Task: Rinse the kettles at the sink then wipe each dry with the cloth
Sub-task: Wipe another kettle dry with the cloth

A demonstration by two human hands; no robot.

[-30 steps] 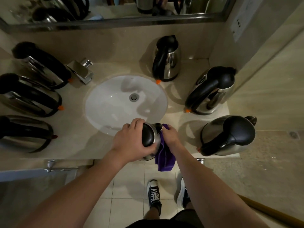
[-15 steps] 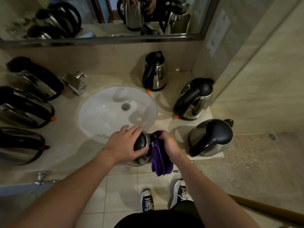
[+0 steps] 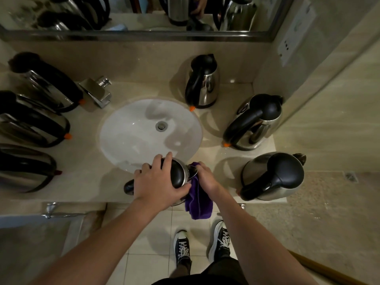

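Bare forearms without sleeves, dark shorts (image 3: 197,279), and black lace-up sneakers (image 3: 182,246) with white toe caps and soles.

Both bare forearms reach forward toward 12 o'clock. The left hand (image 3: 159,182) lies palm down with its fingers spread and curled in a grip. At 3 o'clock from it, the right hand (image 3: 206,178) has pinching fingers.

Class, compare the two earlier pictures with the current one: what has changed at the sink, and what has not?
Little changed: the left hand still grips the held kettle, and the right hand keeps pressing the purple cloth against its side. The other kettles stay put around the basin.
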